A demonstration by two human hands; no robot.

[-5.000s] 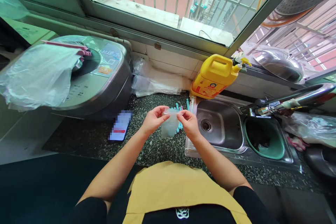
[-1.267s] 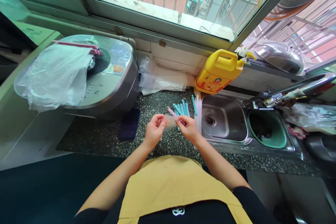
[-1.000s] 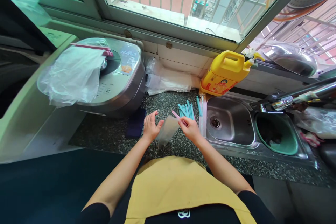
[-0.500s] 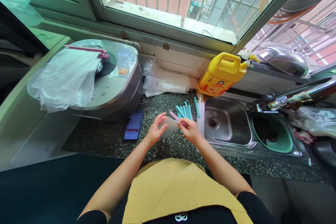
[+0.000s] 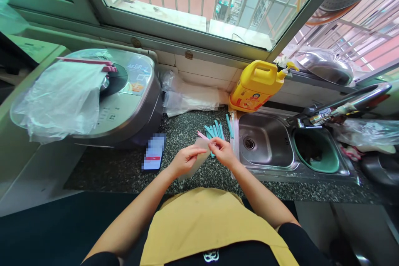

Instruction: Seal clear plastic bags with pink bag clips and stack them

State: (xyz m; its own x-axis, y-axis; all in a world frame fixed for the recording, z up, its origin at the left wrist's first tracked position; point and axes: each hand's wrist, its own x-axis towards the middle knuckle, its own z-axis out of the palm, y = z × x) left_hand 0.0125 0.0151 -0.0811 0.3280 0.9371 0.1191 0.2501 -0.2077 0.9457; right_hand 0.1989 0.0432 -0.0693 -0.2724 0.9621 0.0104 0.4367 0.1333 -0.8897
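Note:
My left hand (image 5: 186,160) is closed, its fingers and thumb pinching the side of a small translucent plastic bag (image 5: 197,167). Along the bag's top edge lies a pink bag clip (image 5: 203,135), and the fingers of my right hand (image 5: 223,153) are closed on its near end. The bag hangs below the clip, partly behind my left fingers. Just beyond my right hand, several teal bag clips (image 5: 217,130) lie in a loose bunch on the speckled counter (image 5: 182,131). One more teal clip (image 5: 230,125) rests by the sink's left edge.
Clear bags with pink clips (image 5: 64,95) lie on a rice cooker (image 5: 141,104) at left. A phone (image 5: 153,156) lies on the counter. Folded clear plastic (image 5: 193,97) sits by the wall. A yellow jug (image 5: 257,85), a sink (image 5: 266,143) and a green basin (image 5: 333,160) are at right.
My left hand has gone from spread fingers to a pinch on the bag, which now hangs lower and straighter below the clip. The view has shifted slightly.

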